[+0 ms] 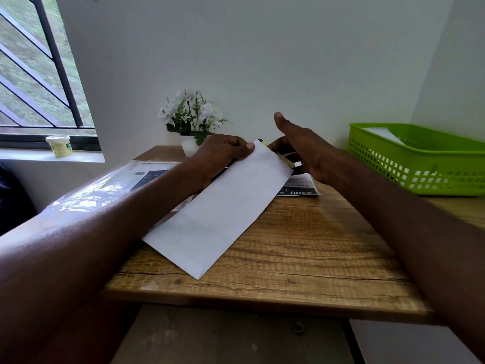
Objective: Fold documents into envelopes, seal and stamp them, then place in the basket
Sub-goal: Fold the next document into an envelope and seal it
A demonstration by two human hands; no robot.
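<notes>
While the left hand [223,151] pinches a white envelope's [217,214] far corner on the wooden table [301,245], the right hand [304,151] hovers beside it, grip loose, near a green basket [420,164].

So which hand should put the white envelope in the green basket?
Probably the right hand. The green basket sits on the right side, nearer to it, and it looks free beside the envelope's far end. The left hand pinches the white envelope now, so it would need to pass it over.
</notes>
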